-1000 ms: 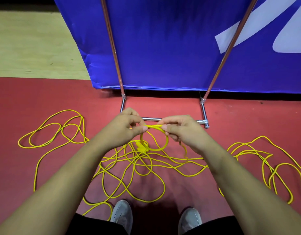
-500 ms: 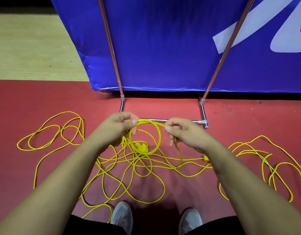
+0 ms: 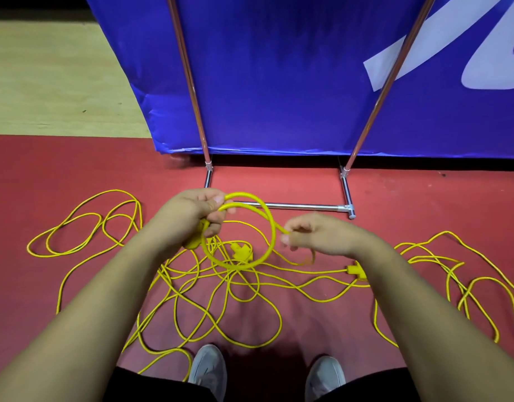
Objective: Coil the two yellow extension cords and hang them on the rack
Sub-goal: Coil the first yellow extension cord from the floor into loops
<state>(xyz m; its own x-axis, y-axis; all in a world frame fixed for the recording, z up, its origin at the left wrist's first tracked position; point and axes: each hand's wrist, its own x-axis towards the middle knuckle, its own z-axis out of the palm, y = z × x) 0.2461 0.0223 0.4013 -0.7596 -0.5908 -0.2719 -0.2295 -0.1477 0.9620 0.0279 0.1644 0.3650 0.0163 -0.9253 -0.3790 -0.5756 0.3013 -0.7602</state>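
Yellow extension cord lies in loose tangles on the red floor, spreading left and right. My left hand grips a small round loop of cord at its top, with a yellow plug end under the palm. My right hand pinches the cord where it leaves the loop on the right side. A yellow plug lies on the floor behind the loop and a yellow connector sits by my right wrist. The metal rack stands just beyond my hands.
A blue banner hangs behind the rack's two slanted poles. Pale wooden floor lies at the far left. My two grey shoes stand at the bottom, with cord loops close to them.
The loop in my left hand has grown wider. My right hand has slid right along the cord, away from the left hand.
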